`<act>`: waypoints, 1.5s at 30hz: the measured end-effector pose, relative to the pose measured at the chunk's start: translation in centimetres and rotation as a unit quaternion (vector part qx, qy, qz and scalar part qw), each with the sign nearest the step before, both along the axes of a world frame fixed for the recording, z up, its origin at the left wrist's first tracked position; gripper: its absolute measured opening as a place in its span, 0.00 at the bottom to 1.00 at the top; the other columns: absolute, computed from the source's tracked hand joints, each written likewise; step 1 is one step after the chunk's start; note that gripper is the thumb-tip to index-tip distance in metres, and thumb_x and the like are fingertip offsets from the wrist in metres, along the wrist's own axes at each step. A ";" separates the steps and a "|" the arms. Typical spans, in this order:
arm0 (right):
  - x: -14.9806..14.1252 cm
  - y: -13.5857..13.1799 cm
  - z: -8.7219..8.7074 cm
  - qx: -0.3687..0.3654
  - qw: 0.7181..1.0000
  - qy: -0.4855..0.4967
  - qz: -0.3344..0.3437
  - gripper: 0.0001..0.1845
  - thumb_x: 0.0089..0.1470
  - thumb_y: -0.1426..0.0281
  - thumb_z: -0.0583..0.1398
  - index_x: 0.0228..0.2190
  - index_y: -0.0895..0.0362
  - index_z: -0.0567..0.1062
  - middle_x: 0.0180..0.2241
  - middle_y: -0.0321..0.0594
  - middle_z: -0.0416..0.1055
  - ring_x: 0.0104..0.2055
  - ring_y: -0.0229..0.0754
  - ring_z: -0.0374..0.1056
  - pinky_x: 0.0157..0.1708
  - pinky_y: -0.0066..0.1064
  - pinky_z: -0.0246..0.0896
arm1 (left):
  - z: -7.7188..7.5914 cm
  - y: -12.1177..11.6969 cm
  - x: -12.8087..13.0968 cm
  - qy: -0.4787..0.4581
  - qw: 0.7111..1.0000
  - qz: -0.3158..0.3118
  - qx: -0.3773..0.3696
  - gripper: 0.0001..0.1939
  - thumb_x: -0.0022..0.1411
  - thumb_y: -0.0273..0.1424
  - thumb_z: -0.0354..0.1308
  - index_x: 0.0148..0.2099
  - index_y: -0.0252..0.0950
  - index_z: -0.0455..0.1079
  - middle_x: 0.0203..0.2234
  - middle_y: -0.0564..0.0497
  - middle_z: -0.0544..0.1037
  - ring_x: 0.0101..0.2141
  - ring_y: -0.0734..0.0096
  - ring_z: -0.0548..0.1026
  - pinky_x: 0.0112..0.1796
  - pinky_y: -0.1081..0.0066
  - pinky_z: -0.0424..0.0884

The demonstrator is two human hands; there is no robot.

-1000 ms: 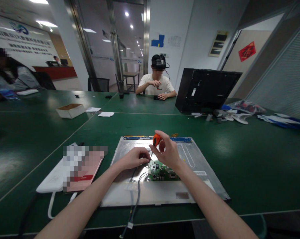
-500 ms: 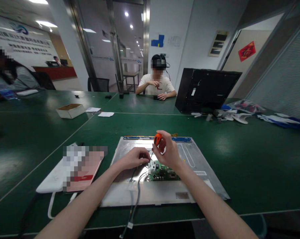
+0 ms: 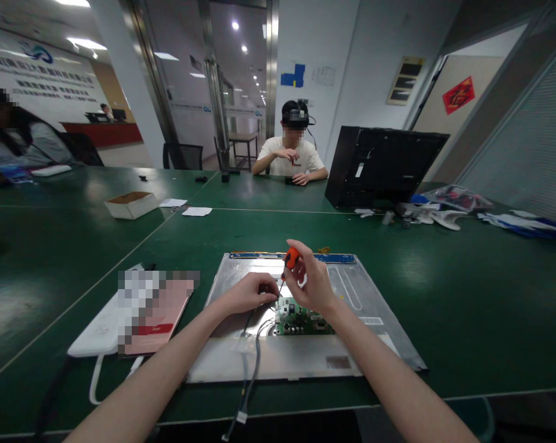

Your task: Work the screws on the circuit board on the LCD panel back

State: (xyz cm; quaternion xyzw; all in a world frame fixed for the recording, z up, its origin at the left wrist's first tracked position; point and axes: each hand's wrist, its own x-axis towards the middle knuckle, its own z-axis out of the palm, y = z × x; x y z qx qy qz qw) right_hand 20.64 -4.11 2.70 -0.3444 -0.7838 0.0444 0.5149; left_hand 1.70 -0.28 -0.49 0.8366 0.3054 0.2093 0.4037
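A silver metal panel (image 3: 374, 307) lies flat on the green table in front of me, with a small green circuit board (image 3: 296, 317) on its middle. My right hand (image 3: 312, 283) is closed round an orange-handled screwdriver (image 3: 290, 258), whose tip points down at the board's upper left corner. My left hand (image 3: 250, 294) rests on the panel just left of the board, fingers curled together near the screwdriver tip; what they pinch is hidden. A grey cable (image 3: 253, 363) runs from under my left hand toward the table's front edge.
A white device with a pink booklet (image 3: 135, 320) lies left of the panel. A black monitor shell (image 3: 379, 166) stands at the back right beside loose plastic parts (image 3: 444, 215). A cardboard box (image 3: 130, 205) sits back left. A person (image 3: 289, 157) sits opposite; another sits far left.
My right hand has turned slightly on the screwdriver handle, fingers shifting. The left hand and the board have stayed in place.
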 end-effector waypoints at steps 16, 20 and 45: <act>-0.1 0.4 -0.2 0.045 0.998 -0.010 -0.037 0.27 0.56 0.69 0.59 0.56 0.50 0.59 0.32 0.33 0.68 0.18 0.29 0.56 0.19 0.24 0.55 | 0.0 0.0 0.1 -0.005 1.000 0.004 0.003 0.05 0.57 0.24 0.57 0.36 0.33 0.73 0.29 0.52 0.76 0.30 0.72 0.72 0.33 0.74 0.66; 0.0 0.2 -0.1 0.020 1.000 -0.014 -0.005 0.33 0.55 0.74 0.56 0.60 0.51 0.55 0.35 0.36 0.70 0.21 0.31 0.61 0.19 0.25 0.57 | -0.2 0.1 0.0 -0.007 1.000 0.000 0.007 0.06 0.57 0.25 0.57 0.37 0.33 0.74 0.30 0.51 0.76 0.32 0.71 0.73 0.35 0.73 0.67; -0.1 0.0 0.0 0.017 1.000 -0.018 -0.006 0.33 0.54 0.75 0.55 0.60 0.52 0.53 0.35 0.36 0.69 0.21 0.30 0.61 0.19 0.25 0.57 | 0.0 0.0 0.0 0.002 1.000 0.002 0.010 0.05 0.57 0.25 0.57 0.37 0.33 0.73 0.30 0.51 0.76 0.32 0.71 0.72 0.35 0.73 0.67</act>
